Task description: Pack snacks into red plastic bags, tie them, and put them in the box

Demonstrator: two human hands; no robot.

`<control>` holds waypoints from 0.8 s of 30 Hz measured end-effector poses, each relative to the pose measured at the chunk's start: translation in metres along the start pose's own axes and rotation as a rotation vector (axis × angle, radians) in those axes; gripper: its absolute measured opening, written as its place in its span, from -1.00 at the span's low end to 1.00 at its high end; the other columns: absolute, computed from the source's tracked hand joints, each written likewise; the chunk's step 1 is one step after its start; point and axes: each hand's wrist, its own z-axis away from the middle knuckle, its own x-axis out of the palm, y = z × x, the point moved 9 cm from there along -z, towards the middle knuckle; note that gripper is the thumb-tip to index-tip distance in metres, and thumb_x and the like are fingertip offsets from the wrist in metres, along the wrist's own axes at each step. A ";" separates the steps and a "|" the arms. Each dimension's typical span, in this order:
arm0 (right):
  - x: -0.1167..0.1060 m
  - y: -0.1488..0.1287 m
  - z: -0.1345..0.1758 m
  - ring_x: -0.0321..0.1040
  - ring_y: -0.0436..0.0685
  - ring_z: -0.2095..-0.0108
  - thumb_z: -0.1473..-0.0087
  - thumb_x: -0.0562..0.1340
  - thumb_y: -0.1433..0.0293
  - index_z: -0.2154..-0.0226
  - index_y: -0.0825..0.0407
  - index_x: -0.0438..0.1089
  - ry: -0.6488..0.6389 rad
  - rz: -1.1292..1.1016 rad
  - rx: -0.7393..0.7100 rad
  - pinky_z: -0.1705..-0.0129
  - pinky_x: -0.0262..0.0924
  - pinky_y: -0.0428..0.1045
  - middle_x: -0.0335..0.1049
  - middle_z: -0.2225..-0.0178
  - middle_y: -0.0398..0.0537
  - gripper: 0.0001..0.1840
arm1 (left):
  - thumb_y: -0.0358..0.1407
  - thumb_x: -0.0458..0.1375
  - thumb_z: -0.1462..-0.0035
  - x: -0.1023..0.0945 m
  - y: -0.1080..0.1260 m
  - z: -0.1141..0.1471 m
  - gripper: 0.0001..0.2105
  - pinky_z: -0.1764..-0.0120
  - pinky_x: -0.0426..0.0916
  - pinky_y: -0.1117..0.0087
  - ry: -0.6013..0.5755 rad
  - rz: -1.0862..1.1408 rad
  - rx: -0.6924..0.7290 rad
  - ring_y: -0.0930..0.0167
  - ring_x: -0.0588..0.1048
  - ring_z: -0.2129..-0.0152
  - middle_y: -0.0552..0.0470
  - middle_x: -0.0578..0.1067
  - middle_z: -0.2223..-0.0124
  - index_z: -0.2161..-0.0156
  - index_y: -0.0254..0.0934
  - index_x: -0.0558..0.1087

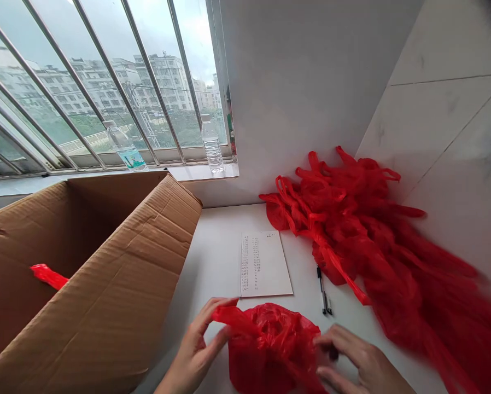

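In front of me on the white table sits a red plastic bag [272, 350], bunched up and gathered at its top, with its contents hidden. My left hand [200, 342] is at its left side, thumb and forefinger around a loose red end of the bag. My right hand [360, 361] is at the bag's right side, fingertips against or very near the plastic. Its thumb and fingers are apart, and it is slightly blurred. Beyond the bag lies a sheet of paper [266, 265] with handwritten lines. A black pen [321, 290] rests to the right of the paper.
A large open cardboard box [142, 268] stands at left, with a red plastic end [48, 275] showing inside. A big heap of red plastic bags [360, 230] lies along the right wall. Two clear bottles, one labelled [126, 148] and one bare [212, 145], stand on the windowsill.
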 end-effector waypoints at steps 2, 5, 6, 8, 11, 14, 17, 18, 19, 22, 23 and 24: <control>-0.015 -0.012 -0.010 0.52 0.17 0.09 -0.22 0.24 0.19 -0.01 -0.06 0.40 0.225 0.133 -0.062 0.10 0.43 -0.06 0.53 0.07 -0.01 -0.65 | -0.02 0.17 -0.27 0.014 0.006 0.004 -0.48 -0.16 0.38 0.12 -0.075 -0.188 0.092 0.13 0.37 -0.21 -0.15 0.34 -0.31 -0.27 -0.11 0.33; 0.009 -0.037 -0.030 0.27 0.33 -0.23 -0.12 0.28 0.22 -0.29 0.06 0.15 0.298 0.336 -0.215 -0.17 0.32 0.16 0.26 -0.27 0.15 -0.27 | 0.03 0.21 -0.22 0.050 0.013 0.011 -0.22 -0.20 0.30 -0.08 -0.190 -0.473 0.276 0.02 0.19 -0.31 -0.25 0.13 -0.41 -0.42 -0.16 0.04; 0.026 -0.043 -0.036 0.18 0.35 -0.29 -0.08 0.28 0.27 -0.35 0.09 0.05 0.263 0.385 -0.271 -0.22 0.26 0.22 0.14 -0.33 0.15 -0.16 | 0.01 0.21 -0.22 0.063 0.014 0.013 -0.17 -0.21 0.25 -0.13 -0.216 -0.549 0.327 0.00 0.15 -0.33 -0.28 0.09 -0.42 -0.44 -0.20 -0.05; 0.056 -0.047 -0.044 0.07 0.34 -0.34 0.01 0.23 0.40 -0.40 0.14 -0.10 0.209 0.462 -0.320 -0.25 0.21 0.28 0.02 -0.38 0.12 -0.04 | -0.09 0.20 -0.25 0.084 0.014 0.017 -0.14 -0.25 0.18 -0.17 -0.246 -0.668 0.393 0.00 0.09 -0.35 -0.29 0.05 -0.43 -0.46 -0.25 -0.19; 0.083 -0.041 -0.047 0.05 0.28 -0.35 0.10 0.14 0.50 -0.41 0.16 -0.17 0.201 0.534 -0.343 -0.22 0.24 0.29 0.01 -0.38 0.08 0.02 | -0.24 0.19 -0.24 0.101 0.009 0.020 -0.11 -0.27 0.17 -0.10 -0.240 -0.766 0.430 0.05 0.08 -0.35 -0.30 0.05 -0.42 -0.46 -0.34 -0.29; 0.090 -0.035 -0.044 0.05 0.26 -0.36 0.13 0.13 0.51 -0.42 0.15 -0.20 0.227 0.560 -0.362 -0.22 0.23 0.28 0.01 -0.38 0.03 0.05 | -0.26 0.17 -0.24 0.103 0.005 0.022 -0.12 -0.27 0.22 -0.03 -0.207 -0.796 0.447 0.09 0.13 -0.34 -0.27 0.09 -0.41 -0.46 -0.34 -0.30; 0.091 -0.032 -0.042 0.06 0.25 -0.35 0.11 0.13 0.50 -0.43 0.13 -0.25 0.255 0.564 -0.362 -0.21 0.22 0.25 0.02 -0.38 0.01 0.06 | -0.25 0.13 -0.29 0.099 0.008 0.021 -0.18 -0.26 0.26 0.02 -0.172 -0.787 0.451 0.12 0.18 -0.32 -0.21 0.14 -0.40 -0.46 -0.29 -0.28; 0.091 -0.032 -0.042 0.07 0.25 -0.34 0.10 0.13 0.50 -0.44 0.13 -0.27 0.265 0.564 -0.363 -0.21 0.22 0.24 0.02 -0.38 0.00 0.07 | -0.24 0.11 -0.30 0.098 0.010 0.020 -0.19 -0.25 0.28 0.03 -0.163 -0.777 0.453 0.13 0.20 -0.31 -0.20 0.15 -0.40 -0.46 -0.27 -0.28; 0.092 -0.032 -0.042 0.08 0.25 -0.34 0.09 0.13 0.50 -0.44 0.12 -0.30 0.273 0.563 -0.363 -0.21 0.21 0.24 0.02 -0.38 -0.01 0.08 | -0.24 0.10 -0.31 0.097 0.013 0.019 -0.20 -0.25 0.29 0.04 -0.159 -0.766 0.454 0.14 0.22 -0.31 -0.18 0.16 -0.40 -0.46 -0.26 -0.29; 0.095 -0.030 -0.042 0.10 0.26 -0.33 0.09 0.13 0.50 -0.44 0.12 -0.37 0.288 0.558 -0.365 -0.21 0.21 0.24 0.02 -0.38 0.00 0.10 | -0.23 0.08 -0.33 0.096 0.018 0.017 -0.21 -0.24 0.31 0.07 -0.152 -0.747 0.456 0.15 0.25 -0.29 -0.16 0.18 -0.40 -0.46 -0.21 -0.31; 0.097 -0.030 -0.043 0.11 0.26 -0.32 0.09 0.12 0.50 -0.44 0.13 -0.38 0.291 0.559 -0.368 -0.20 0.21 0.25 0.03 -0.38 0.01 0.10 | -0.22 0.09 -0.32 0.096 0.018 0.016 -0.20 -0.23 0.32 0.07 -0.154 -0.746 0.459 0.15 0.25 -0.29 -0.16 0.19 -0.39 -0.46 -0.21 -0.32; 0.097 -0.029 -0.043 0.11 0.27 -0.32 0.09 0.12 0.50 -0.44 0.13 -0.38 0.294 0.562 -0.369 -0.19 0.21 0.25 0.03 -0.38 0.02 0.10 | -0.22 0.09 -0.32 0.097 0.017 0.016 -0.19 -0.23 0.32 0.07 -0.155 -0.748 0.460 0.14 0.26 -0.29 -0.17 0.19 -0.39 -0.46 -0.21 -0.33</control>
